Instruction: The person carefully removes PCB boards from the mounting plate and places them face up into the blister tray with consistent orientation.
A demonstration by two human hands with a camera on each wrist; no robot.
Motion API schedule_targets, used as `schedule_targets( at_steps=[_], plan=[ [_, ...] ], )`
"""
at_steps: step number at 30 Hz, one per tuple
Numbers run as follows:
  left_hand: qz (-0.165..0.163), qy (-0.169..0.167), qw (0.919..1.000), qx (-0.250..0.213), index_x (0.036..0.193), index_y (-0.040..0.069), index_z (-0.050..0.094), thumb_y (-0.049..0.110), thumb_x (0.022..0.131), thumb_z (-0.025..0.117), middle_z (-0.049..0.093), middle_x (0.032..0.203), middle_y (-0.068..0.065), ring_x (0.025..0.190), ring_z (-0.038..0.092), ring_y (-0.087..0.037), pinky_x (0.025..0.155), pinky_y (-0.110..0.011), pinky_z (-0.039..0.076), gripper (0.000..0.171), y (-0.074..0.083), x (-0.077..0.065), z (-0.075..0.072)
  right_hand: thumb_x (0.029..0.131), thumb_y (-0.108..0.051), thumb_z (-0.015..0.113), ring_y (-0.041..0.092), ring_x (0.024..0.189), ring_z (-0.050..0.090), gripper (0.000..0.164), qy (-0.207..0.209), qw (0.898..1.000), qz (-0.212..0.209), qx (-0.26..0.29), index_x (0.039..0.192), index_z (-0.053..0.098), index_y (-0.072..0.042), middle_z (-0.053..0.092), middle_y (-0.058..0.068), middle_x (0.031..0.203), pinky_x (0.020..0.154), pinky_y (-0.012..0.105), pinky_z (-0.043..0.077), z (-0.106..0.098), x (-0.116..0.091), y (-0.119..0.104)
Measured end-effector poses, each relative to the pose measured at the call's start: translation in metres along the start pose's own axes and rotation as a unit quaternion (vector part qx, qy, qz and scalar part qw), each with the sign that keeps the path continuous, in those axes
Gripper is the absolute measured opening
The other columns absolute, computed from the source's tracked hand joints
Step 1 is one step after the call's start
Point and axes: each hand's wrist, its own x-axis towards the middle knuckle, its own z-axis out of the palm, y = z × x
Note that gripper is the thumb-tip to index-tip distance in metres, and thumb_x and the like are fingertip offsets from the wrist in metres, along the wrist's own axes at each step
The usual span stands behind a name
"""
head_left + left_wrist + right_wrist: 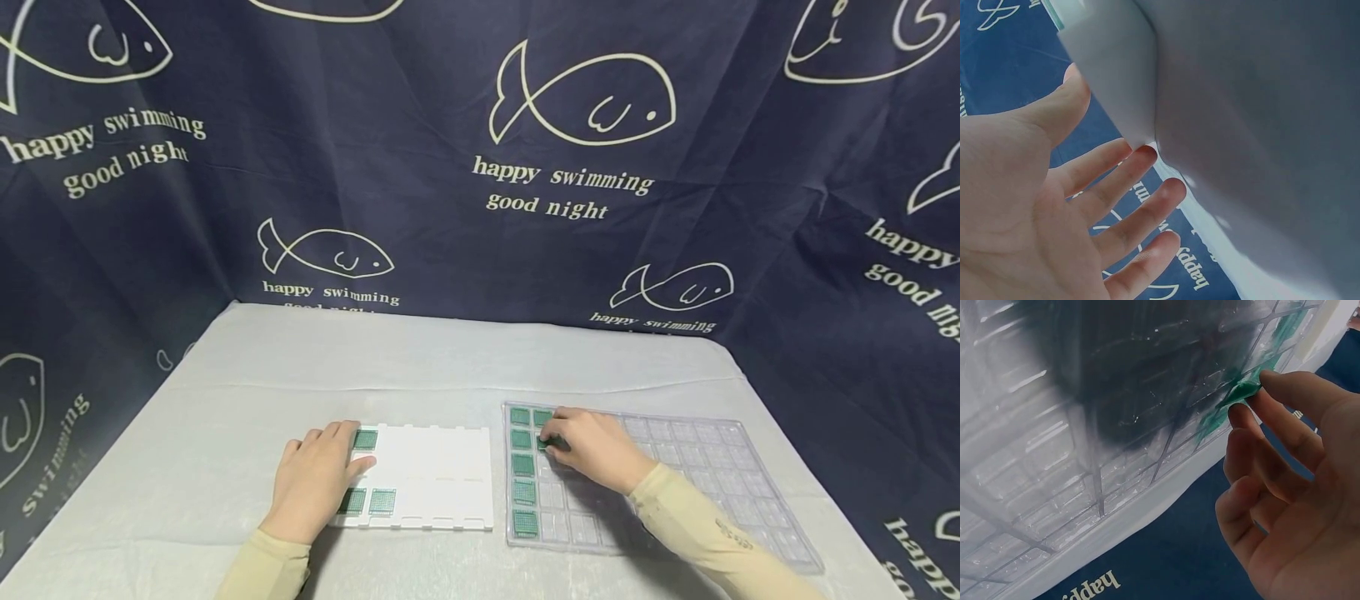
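Note:
My right hand (600, 446) pinches a small green circuit board (1244, 392) between thumb and fingertips, low over the second column of a clear plastic compartment tray (645, 546). Its other fingers are curled, as the right wrist view shows. Green circuit boards (523, 492) fill the tray's leftmost column, and another one (542, 417) sits at the top of the second. My left hand (318, 479) rests at the left end of a white rectangular holder (442, 475), fingers extended and loosely spread, thumb over its top. Beside it, circuit boards (382, 502) lie on the holder; the hand hides part of that end.
A pale grey cloth covers the table (450, 358). Behind and beside it hangs a dark blue curtain (435, 167) printed with fish and words. A narrow strip of tabletop separates the holder from the tray.

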Motion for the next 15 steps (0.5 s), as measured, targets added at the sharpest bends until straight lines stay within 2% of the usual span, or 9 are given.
schedule_targets(
  at_steps=[15],
  plan=[
    [-0.004,-0.009,0.9999,0.002,0.13,0.004,0.063,0.039,0.086,0.078,0.071,0.121,-0.013,0.104,0.066,-0.035,0.079,-0.043,0.043,0.057,-0.0009,0.0006,0.0015,0.083,-0.014,0.083,0.013,0.083,0.073,0.015,0.016,1.0,-0.003,0.001,0.096,0.078,-0.019,0.074,-0.007,0.093,0.072,0.031,0.059,0.003,0.0003,-0.0006]
  ],
)
